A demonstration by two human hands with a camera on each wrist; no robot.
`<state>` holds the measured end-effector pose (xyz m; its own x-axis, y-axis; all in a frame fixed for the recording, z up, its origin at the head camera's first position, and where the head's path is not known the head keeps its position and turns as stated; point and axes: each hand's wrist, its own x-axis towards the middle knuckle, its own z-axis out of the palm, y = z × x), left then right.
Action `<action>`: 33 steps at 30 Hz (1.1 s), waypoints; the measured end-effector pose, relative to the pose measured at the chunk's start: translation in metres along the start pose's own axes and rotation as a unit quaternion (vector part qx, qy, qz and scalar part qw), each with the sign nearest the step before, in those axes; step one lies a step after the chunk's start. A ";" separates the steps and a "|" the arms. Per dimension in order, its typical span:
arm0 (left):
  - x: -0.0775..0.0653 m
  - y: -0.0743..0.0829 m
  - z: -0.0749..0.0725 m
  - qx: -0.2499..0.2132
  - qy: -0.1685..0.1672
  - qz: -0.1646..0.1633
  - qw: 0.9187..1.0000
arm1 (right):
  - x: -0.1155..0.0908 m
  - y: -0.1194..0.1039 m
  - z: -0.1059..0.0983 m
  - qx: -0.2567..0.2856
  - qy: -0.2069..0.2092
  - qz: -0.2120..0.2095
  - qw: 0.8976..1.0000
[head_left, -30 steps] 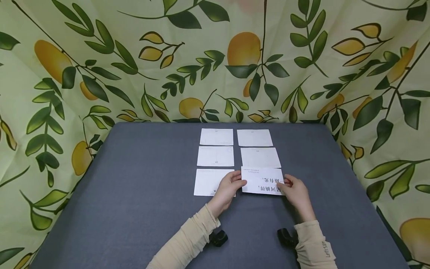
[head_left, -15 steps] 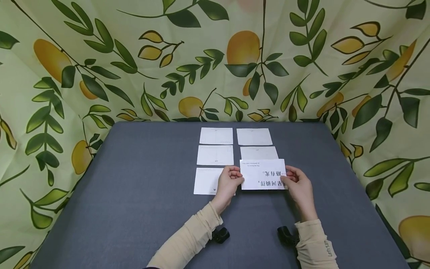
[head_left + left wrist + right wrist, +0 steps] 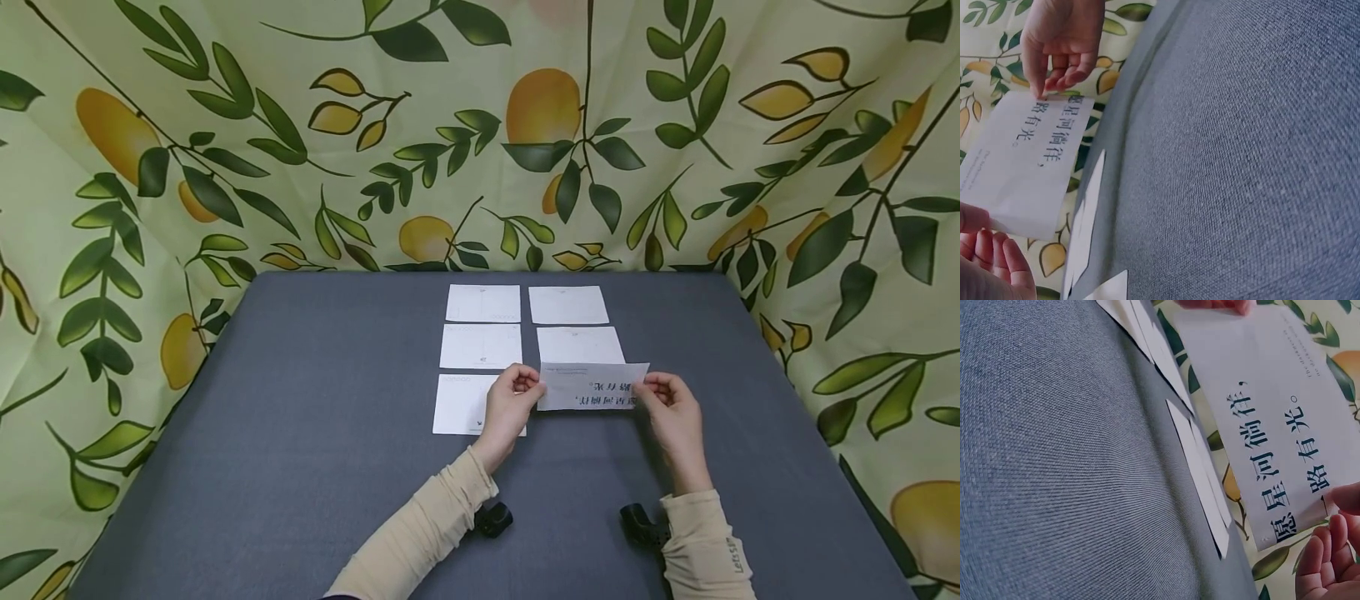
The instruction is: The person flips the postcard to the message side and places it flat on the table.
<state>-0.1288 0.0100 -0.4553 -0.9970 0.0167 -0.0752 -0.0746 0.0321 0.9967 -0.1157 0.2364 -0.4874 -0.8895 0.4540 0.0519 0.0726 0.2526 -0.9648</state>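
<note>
Between my two hands is a white card [image 3: 581, 387] with dark Chinese characters, upside down in the head view. My left hand [image 3: 510, 408] pinches one short edge, its thumb on the printed face. At the opposite short edge my right hand [image 3: 672, 421] pinches the card near a corner, beside the first characters. The card is raised off the table and tilted; both wrist views show its printed face [image 3: 1029, 162]. Left of it, a white card [image 3: 461, 404] lies on the table, partly covered by my left hand. Just behind the held card lies another white card [image 3: 577, 344].
Farther back on the grey cloth-covered table [image 3: 300, 433] lie more white cards, one [image 3: 482, 346] in the left column and two in the back row [image 3: 483, 303]. A leaf-and-fruit patterned curtain [image 3: 420, 125] hangs around the table. Black wrist devices [image 3: 493, 520] show under both sleeves.
The printed card first rose off the table between my hands, then tilted so its face looks narrower in the head view. Both hands keep hold of its short edges.
</note>
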 end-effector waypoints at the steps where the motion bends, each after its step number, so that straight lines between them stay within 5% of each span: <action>1: 0.000 0.000 0.000 0.002 0.001 0.004 1.000 | -0.001 -0.002 -0.001 0.011 -0.008 0.000 1.000; 3: 0.000 -0.001 -0.001 0.005 0.003 0.014 1.000 | 0.000 0.002 -0.003 0.019 -0.018 -0.003 1.000; 10: 0.001 -0.003 -0.002 0.030 -0.006 0.019 0.999 | 0.004 0.011 -0.008 0.177 -0.059 0.048 0.981; 15: 0.002 -0.004 -0.004 0.063 -0.045 0.007 0.997 | 0.004 0.012 -0.011 0.139 -0.025 0.084 0.987; 18: 0.004 -0.006 -0.006 0.114 -0.066 0.035 0.991 | -0.002 0.000 -0.012 0.044 -0.041 0.088 0.994; 24: 0.003 -0.010 -0.009 0.241 -0.107 0.106 0.959 | -0.009 -0.021 -0.011 -0.118 -0.105 0.077 0.985; 33: 0.005 -0.008 0.000 0.384 -0.136 0.129 0.904 | -0.003 -0.017 -0.010 -0.250 -0.152 0.031 0.956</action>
<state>-0.1332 0.0098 -0.4641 -0.9298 0.3650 0.0478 0.2996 0.6749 0.6743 -0.1096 0.2389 -0.4687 -0.9607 0.2322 -0.1518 0.2689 0.6448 -0.7155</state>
